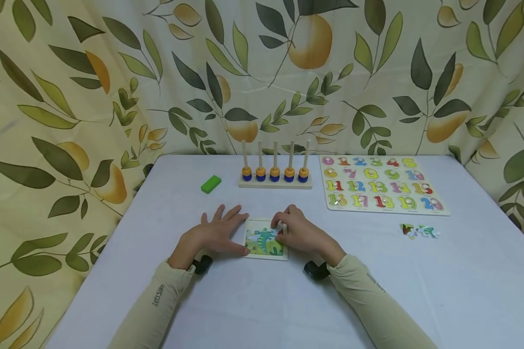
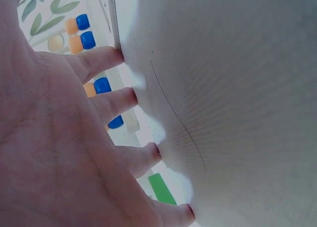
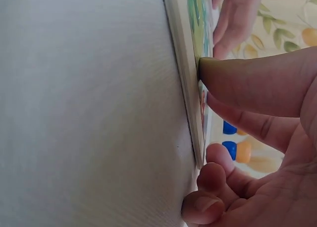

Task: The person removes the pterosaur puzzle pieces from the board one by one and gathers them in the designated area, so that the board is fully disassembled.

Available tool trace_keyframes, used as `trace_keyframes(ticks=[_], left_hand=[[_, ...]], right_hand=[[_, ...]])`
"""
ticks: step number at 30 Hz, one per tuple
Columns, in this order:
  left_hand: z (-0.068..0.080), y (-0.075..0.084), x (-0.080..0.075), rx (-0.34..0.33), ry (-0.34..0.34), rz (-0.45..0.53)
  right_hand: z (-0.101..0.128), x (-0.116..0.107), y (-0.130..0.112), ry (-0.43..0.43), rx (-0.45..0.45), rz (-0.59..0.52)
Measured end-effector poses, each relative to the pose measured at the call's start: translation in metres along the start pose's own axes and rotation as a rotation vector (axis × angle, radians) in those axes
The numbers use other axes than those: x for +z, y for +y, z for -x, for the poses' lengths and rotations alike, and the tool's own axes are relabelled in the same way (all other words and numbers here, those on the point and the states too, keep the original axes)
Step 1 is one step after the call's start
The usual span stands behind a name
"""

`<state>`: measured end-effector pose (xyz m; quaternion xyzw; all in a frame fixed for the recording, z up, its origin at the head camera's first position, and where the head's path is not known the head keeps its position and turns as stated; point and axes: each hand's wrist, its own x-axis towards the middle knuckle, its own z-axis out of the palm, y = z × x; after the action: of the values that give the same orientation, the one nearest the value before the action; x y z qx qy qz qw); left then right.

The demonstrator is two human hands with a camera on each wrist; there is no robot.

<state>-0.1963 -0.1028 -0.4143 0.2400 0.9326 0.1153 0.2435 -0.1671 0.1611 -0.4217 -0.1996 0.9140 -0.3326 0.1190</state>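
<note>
A small dinosaur jigsaw puzzle (image 1: 264, 242) in a pale frame lies flat on the table between both hands. My left hand (image 1: 218, 232) lies with fingers spread, thumb at the puzzle's lower left corner and index finger at its upper left one. In the left wrist view, its fingertips (image 2: 130, 95) rest on the white cloth. My right hand (image 1: 303, 232) bends over the puzzle's right side, pinching a puzzle piece with red on it (image 1: 281, 231) between thumb and index finger, right at the board's surface. The remaining right fingers (image 3: 203, 207) are curled beside the frame's edge (image 3: 185, 73).
Two loose puzzle pieces or more (image 1: 420, 231) lie at the right. Behind them is a number board (image 1: 388, 209). A peg stand (image 1: 275, 185) with orange and blue beads stands behind the puzzle, a green block (image 1: 211, 184) to its left. A leaf-patterned curtain (image 1: 262, 87) hangs behind.
</note>
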Motion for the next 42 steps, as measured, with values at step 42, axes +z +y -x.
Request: trace_keyframes(ticks=[42], left_hand=[[0.002, -0.001, 0.002, 0.013, 0.005, 0.017]], right_hand=[[0.005, -0.01, 0.011, 0.1, 0.059, -0.201]])
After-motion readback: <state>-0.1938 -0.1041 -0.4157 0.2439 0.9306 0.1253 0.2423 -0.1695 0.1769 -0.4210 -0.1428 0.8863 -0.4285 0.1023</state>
